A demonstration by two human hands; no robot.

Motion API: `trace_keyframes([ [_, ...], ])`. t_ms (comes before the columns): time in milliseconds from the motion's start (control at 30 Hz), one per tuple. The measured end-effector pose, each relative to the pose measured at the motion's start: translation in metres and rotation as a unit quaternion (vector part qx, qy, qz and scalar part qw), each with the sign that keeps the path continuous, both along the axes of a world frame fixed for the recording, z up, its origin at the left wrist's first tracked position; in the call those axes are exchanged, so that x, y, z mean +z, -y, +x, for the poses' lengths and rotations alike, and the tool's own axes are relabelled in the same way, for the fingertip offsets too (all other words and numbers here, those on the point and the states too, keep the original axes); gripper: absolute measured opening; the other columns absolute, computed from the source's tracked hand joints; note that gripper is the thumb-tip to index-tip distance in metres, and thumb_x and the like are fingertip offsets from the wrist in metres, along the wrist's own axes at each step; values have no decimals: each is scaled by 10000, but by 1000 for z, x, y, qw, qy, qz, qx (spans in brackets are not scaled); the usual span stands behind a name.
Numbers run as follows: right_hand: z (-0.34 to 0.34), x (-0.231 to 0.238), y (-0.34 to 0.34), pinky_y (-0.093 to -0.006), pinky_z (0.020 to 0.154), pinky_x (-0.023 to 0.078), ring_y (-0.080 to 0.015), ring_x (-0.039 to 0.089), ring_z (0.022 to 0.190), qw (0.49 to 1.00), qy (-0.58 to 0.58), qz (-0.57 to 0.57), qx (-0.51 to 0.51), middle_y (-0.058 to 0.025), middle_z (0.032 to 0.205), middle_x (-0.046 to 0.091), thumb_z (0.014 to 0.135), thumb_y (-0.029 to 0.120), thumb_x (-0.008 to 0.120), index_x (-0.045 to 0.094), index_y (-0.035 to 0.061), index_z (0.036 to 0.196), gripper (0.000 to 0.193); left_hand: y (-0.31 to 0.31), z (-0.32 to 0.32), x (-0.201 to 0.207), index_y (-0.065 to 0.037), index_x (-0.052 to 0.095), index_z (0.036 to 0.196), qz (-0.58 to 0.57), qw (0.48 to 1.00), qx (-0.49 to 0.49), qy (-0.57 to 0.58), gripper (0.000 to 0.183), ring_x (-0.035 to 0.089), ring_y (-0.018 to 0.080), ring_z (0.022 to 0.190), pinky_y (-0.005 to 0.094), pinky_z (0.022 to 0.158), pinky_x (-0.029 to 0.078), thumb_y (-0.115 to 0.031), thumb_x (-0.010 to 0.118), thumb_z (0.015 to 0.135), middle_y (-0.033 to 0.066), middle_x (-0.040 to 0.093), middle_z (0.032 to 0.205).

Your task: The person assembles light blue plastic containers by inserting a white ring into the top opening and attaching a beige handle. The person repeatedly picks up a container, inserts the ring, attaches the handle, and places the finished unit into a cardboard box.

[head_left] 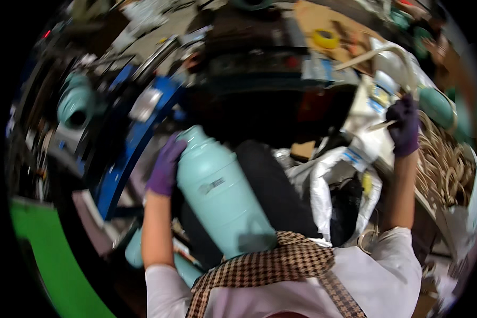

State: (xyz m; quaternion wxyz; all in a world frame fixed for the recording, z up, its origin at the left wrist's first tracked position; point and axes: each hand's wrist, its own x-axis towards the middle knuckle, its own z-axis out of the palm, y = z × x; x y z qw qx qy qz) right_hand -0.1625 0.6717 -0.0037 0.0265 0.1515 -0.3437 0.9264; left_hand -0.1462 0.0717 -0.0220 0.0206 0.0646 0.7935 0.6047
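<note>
1. The pale teal bottle (220,185) lay tilted across my lap, its neck pointing far and left, its base against my checked apron (302,254); a small dark mark showed on its side.
2. My left fingers (176,146), gloved in purple, were bent around the bottle's left side just below the neck, holding it; their tips were partly hidden.
3. My right fingers (403,108), also gloved, were closed on a cream strip (403,55), well apart from the bottle, to its right; the strip arched away on the far side.
4. To the right of that hand, a heap of similar tan strips (445,164) filled a container.
5. Between the bottle and my right forearm sat a white bag (322,196).
6. Left of the bottle stood a blue frame (135,143), with another teal vessel (75,103) farther left.
7. On the far right lay a yellow ring (325,38).
</note>
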Motion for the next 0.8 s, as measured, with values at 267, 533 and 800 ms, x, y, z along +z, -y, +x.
trace_keyframes([
  [267,0,-24,373,-344,904,547,-128,581,774,959,143,-94,225,-35,872,538,950,-13,539,550,6,1263,314,27,18,-25,32,575,1091,39,991,5,-129,244,560,152,858,277,804,482,-196,546,1008,41,563,991],
  [533,6,40,401,-224,540,438,-75,498,583,923,109,297,220,-4,743,596,926,127,559,633,8,1224,329,16,47,-1,-40,552,1102,302,953,18,-29,251,588,218,975,337,880,489,-184,623,910,93,593,1054],
  [800,22,25,402,-298,702,493,-196,644,758,838,-436,328,-1,-27,694,625,758,248,719,718,78,1069,355,46,42,-39,-8,548,1276,185,973,-107,-90,351,602,179,1104,310,997,467,-240,531,1013,80,630,1232],
])
